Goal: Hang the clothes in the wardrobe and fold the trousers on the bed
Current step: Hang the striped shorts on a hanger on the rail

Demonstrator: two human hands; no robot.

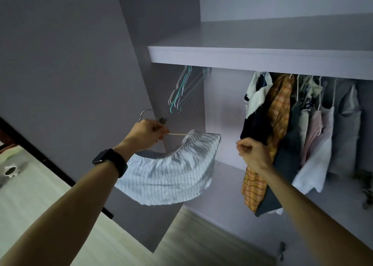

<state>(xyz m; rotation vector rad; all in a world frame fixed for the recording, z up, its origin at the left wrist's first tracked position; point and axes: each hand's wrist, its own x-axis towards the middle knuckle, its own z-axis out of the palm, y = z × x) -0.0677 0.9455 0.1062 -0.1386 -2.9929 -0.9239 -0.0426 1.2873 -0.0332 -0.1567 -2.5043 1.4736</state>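
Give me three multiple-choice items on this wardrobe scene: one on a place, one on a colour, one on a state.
1. Where do the empty hangers hang?
A. on the floor
B. under the shelf, left of the hung clothes
C. on the bed

2. What colour are the shorts on the hanger in the left hand?
A. pale with thin stripes
B. plain red
C. black

3. What is the right hand doing?
A. lying flat on the shelf
B. holding a hanger
C. gripping a dark garment among the hung clothes

Answers: 1 B, they dangle just below the shelf edge, apart from the clothes; 2 A, thin dark lines cross pale cloth; 3 C, its fingers curl round the dark cloth.
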